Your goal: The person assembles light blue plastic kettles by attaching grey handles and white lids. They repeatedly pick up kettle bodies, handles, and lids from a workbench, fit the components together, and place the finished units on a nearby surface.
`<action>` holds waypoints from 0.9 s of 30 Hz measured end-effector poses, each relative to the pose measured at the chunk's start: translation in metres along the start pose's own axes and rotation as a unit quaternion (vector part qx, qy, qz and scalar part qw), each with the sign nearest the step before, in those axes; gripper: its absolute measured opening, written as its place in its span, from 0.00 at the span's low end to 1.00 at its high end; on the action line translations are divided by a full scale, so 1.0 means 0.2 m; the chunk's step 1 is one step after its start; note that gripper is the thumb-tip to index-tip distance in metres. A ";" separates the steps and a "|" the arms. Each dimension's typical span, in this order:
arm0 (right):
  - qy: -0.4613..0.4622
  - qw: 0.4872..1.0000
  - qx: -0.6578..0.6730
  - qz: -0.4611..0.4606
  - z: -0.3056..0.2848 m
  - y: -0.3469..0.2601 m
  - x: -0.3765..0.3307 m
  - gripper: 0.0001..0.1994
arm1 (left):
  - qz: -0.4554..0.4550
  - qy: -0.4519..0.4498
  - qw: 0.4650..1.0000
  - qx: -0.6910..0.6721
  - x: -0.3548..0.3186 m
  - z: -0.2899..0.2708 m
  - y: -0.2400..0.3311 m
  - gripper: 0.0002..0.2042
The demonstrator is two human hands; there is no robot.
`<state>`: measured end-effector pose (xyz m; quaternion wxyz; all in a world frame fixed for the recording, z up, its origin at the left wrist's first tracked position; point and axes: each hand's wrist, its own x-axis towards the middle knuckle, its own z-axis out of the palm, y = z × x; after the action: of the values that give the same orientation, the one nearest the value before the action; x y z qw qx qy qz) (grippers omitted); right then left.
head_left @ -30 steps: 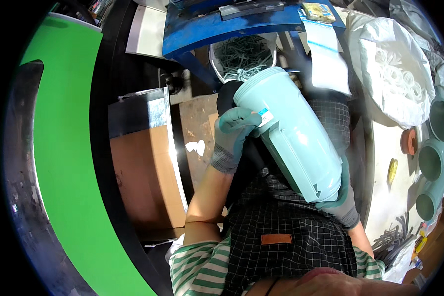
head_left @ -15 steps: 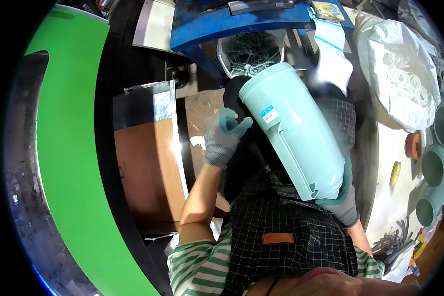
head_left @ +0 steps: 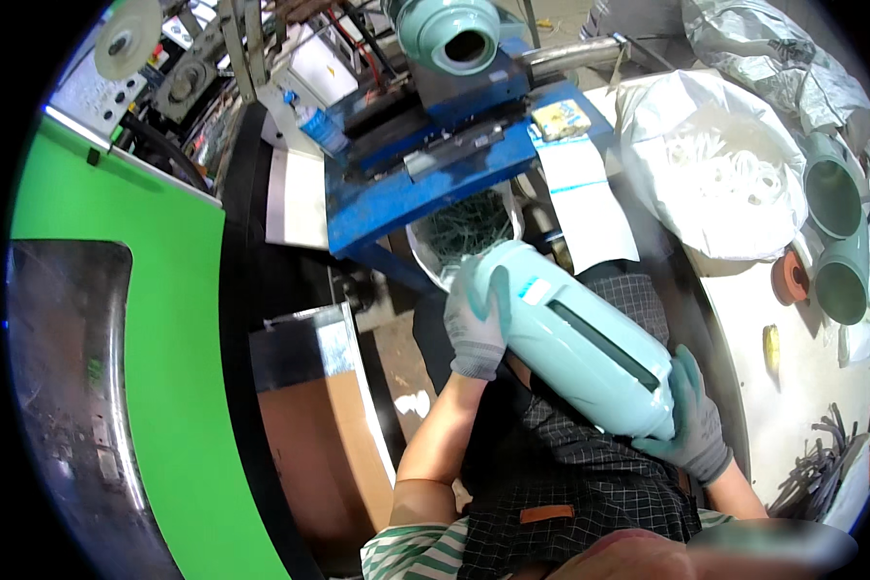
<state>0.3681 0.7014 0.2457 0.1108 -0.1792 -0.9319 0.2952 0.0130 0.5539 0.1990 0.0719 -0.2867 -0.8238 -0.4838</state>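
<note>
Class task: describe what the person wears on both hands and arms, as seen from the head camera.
Both hands wear grey knitted work gloves with snug cuffs at the wrists: the left hand and the right hand. The forearms are bare below the gloves. Near the shoulder, a short sleeve with green and white stripes shows.

Blue machine bench [head_left: 425,184], basket of green offcuts [head_left: 469,227] beneath it, white sack of rings [head_left: 715,174], green panel [head_left: 135,367], cardboard box [head_left: 319,425], teal tubes [head_left: 836,242] at right.
</note>
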 end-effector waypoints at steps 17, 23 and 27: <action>0.400 0.794 0.457 0.035 -0.56 0.21 0.61 0.43 | 0.434 0.031 0.828 0.354 0.68 0.06 0.57 0.23; 0.201 0.815 0.543 0.025 -0.65 -0.16 1.17 0.38 | 0.455 -0.012 0.868 0.201 0.00 -0.59 0.45 0.14; 0.090 0.772 0.630 0.018 -0.41 -0.37 1.48 0.47 | 0.408 -0.127 0.901 0.080 -0.27 -0.51 0.41 0.16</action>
<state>0.1047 0.8043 0.3853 0.2770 -0.1116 -0.5201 0.8002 0.0859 0.4771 0.2928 0.1808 -0.6497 -0.6730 -0.3037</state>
